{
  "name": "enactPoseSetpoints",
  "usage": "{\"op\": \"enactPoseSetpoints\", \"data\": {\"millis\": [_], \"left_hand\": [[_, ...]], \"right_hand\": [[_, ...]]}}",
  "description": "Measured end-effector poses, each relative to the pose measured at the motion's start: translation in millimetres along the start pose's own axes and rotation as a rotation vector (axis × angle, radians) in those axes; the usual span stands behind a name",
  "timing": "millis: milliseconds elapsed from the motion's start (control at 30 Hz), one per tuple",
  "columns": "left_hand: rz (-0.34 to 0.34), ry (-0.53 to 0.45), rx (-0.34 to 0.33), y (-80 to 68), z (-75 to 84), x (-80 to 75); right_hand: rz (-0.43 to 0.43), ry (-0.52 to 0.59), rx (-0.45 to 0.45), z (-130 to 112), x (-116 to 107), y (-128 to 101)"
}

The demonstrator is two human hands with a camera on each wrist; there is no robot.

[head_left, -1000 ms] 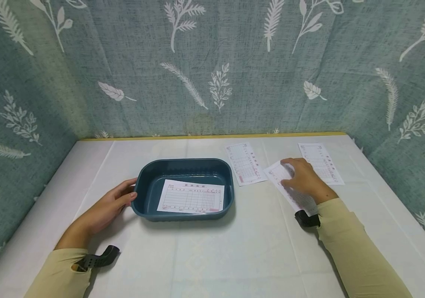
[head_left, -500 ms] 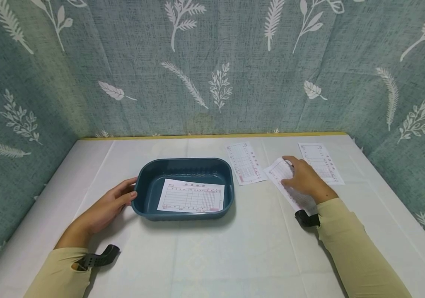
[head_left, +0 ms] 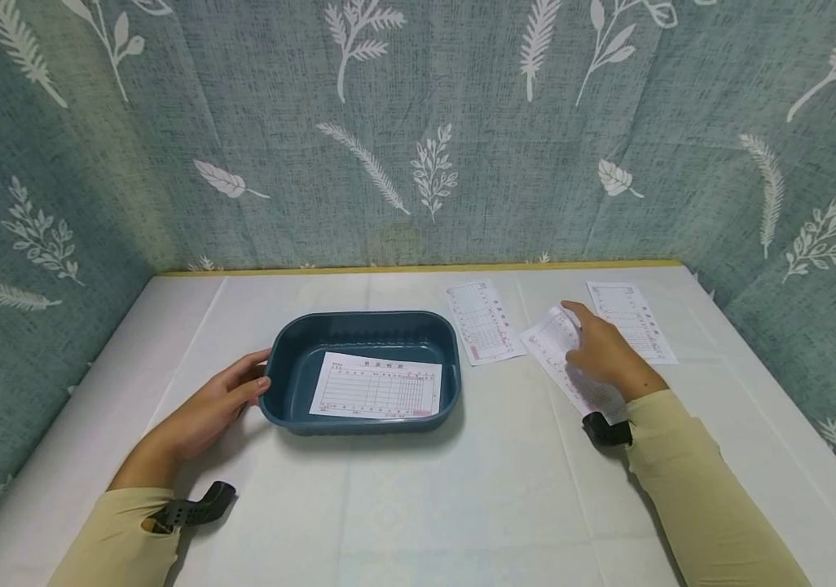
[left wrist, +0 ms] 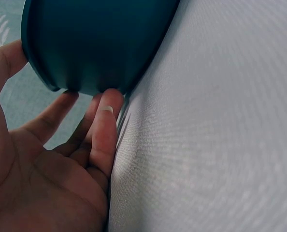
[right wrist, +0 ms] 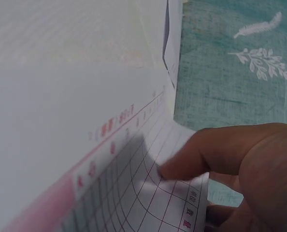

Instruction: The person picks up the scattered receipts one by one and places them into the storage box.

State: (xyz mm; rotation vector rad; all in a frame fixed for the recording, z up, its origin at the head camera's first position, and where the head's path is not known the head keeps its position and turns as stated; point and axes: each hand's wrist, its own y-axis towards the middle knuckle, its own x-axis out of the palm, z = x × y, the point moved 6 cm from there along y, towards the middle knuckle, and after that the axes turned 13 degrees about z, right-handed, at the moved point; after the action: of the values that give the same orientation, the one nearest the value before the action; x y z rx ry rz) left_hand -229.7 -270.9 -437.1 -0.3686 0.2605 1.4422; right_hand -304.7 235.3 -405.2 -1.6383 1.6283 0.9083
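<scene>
At the dark blue plastic basin's (head_left: 359,323) left end, my left hand (head_left: 209,408) holds the rim. In the left wrist view the thumb lies at the rim, with fingertips (left wrist: 112,99) against the outer wall. Inside the basin a printed receipt form (head_left: 377,386) lies flat. My right hand (head_left: 609,350) pinches another receipt form (head_left: 553,342) on the right of the table; its far edge is lifted. The right wrist view has this paper bending, the thumb (right wrist: 187,162) on its printed face and other fingers partly hidden behind it.
Two more receipt forms lie flat near the back, one (head_left: 482,322) right of the basin and one (head_left: 631,322) beyond my right hand. A white cloth covers the table (head_left: 418,505). Green leaf-patterned fabric (head_left: 418,130) stands behind and at both sides.
My right hand has shifted slightly right and away from me, and the far edge of the form under it has risen. The left hand and basin stay put.
</scene>
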Motion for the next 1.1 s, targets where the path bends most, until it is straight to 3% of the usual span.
{"op": "enactPoseSetpoints", "data": {"millis": [767, 1100], "left_hand": [[0.002, 0.038, -0.017, -2.7, 1.6, -0.2], [-0.004, -0.009, -0.004, -0.7, 0.9, 0.6]], "right_hand": [[0.090, 0.021, -0.019, -6, -9, 0], [0.116, 0.023, -0.011, -5, -15, 1]]}}
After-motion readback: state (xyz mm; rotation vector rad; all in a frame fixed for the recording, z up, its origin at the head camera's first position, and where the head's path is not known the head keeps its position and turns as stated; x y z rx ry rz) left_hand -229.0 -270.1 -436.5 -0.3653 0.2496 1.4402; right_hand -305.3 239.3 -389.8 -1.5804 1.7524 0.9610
